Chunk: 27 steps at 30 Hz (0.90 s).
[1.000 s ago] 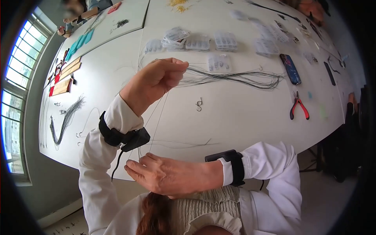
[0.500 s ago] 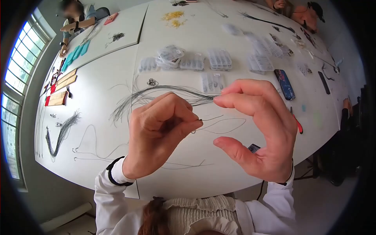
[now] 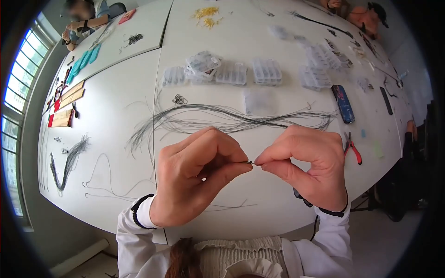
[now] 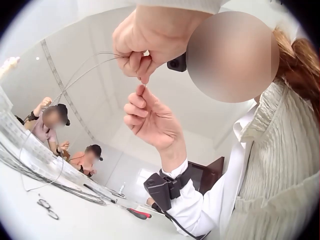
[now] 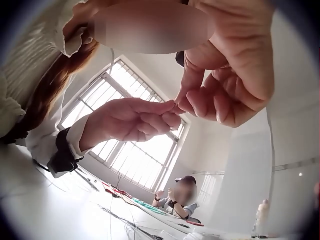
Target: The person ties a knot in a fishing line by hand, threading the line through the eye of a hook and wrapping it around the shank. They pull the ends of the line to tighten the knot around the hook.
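In the head view my left hand (image 3: 197, 178) pinches fishing line between thumb and forefinger. A small dark piece (image 3: 249, 162) pokes out at those fingertips, the rest of it hidden. My right hand (image 3: 308, 164) pinches the thin end beside it, both sets of fingertips nearly meeting. Loops of the fishing line (image 4: 82, 70) trail from the left hand in the left wrist view. Beyond the hands lies a long bundle of dark line (image 3: 222, 113). A little pile of black hooks (image 3: 179, 99) sits just behind it.
Clear plastic boxes (image 3: 232, 74) stand across the table's middle. A phone (image 3: 342, 104) and red-handled pliers (image 3: 354, 150) lie to the right. Hooked lines (image 3: 109, 185) and a grey bundle (image 3: 67, 164) lie at left. Other people sit at the far side.
The hands were apart, the left raised with line stretched from it. The left came down, and the right came up with spread fingers, then closed its fingertips on the line end.
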Tool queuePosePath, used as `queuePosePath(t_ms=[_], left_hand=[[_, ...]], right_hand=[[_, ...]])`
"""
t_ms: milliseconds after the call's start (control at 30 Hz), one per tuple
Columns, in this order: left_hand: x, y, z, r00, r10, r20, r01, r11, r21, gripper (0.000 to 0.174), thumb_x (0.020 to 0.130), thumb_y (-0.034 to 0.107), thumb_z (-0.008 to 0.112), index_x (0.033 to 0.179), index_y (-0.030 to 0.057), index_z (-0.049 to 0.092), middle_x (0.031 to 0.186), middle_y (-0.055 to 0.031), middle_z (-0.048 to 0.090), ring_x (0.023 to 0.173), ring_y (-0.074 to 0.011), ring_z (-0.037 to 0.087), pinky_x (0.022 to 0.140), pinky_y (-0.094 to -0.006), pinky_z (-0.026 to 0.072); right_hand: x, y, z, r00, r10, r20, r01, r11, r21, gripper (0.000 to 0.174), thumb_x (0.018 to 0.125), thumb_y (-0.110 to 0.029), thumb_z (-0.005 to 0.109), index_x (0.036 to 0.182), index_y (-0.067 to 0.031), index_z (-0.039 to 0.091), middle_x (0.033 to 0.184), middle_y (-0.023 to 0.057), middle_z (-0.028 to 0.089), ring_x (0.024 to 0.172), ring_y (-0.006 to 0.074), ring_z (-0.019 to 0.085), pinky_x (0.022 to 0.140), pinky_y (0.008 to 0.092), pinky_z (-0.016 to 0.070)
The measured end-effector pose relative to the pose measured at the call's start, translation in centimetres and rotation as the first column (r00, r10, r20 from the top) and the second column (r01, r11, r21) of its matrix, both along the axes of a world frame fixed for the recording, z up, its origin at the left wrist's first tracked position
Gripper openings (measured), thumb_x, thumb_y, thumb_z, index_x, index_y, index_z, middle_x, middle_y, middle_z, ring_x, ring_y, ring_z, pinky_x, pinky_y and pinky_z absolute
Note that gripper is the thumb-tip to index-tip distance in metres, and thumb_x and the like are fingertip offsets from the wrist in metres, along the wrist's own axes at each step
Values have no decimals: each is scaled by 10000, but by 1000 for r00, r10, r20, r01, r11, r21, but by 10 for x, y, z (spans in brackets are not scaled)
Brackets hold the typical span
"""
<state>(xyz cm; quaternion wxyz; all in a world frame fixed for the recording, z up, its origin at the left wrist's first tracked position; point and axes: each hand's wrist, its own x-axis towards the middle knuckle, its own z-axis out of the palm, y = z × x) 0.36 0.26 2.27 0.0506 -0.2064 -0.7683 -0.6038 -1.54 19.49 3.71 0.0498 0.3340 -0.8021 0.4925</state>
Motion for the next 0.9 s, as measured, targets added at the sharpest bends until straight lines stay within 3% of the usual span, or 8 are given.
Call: queuePosePath(t_ms=[167,267,367,433,633,767,867,900], left_hand=[[0,1,-2,999,-17,42,19,999,-48,153,682,-99,681,775,-23,587,751,-79,571,605,-78,505,487,-201,365],[-1,0,-2,996,-62,-60,57,995,-83,143,693,-94,677,783,-21,594,740,-74,569,601,-83,503,496,-204,374],[-1,0,-2,996,-87,-23,85,994,-62,128,703,-94,668,769,-20,587,755,-72,555,629,-90,502,517,-209,384],[0,0,-2,981,-97,171,96,995,14,119,714,-96,657,756,-19,576,779,-68,535,664,-91,497,548,-209,385],[-1,1,-5,870,-148,471,16,962,274,119,741,-69,641,740,7,550,789,-42,514,677,-76,473,576,-201,372],[-5,0,-4,789,-207,578,-11,936,351,122,764,-6,639,723,23,528,786,-32,507,649,-62,441,552,-191,341],[-8,-4,-10,749,-283,599,-31,888,459,124,785,50,631,734,35,519,774,-22,497,599,-51,392,515,-188,295],[-9,-5,-8,711,-321,626,-42,869,494,117,786,53,627,741,41,519,769,-17,493,577,-49,369,496,-190,276]], right_hand=[[4,0,-1,997,-21,-78,22,1000,14,148,666,57,658,787,-23,628,689,64,567,573,191,554,482,270,424],[5,-1,-2,990,-72,-123,72,997,-4,118,646,40,680,739,-29,661,618,48,579,541,142,539,466,247,386],[6,1,-2,979,-30,-199,42,998,57,236,586,73,645,803,-17,625,651,62,520,529,182,494,444,276,389],[10,-3,-7,901,-116,-418,167,982,86,283,496,32,621,778,4,617,626,47,469,496,155,430,419,267,353],[12,-12,-20,754,-197,-626,302,951,64,349,421,-60,576,757,26,609,610,31,418,483,133,371,403,248,319],[9,-14,-23,721,-198,-664,340,936,90,358,425,-32,582,776,28,614,612,33,438,491,145,407,410,241,331],[-2,-12,-24,727,-226,-649,299,954,3,244,530,43,622,772,13,626,655,44,500,527,135,466,426,223,355],[-4,-10,-18,890,-221,-398,231,973,-24,162,609,49,625,764,5,631,689,55,528,553,127,491,436,216,369]])
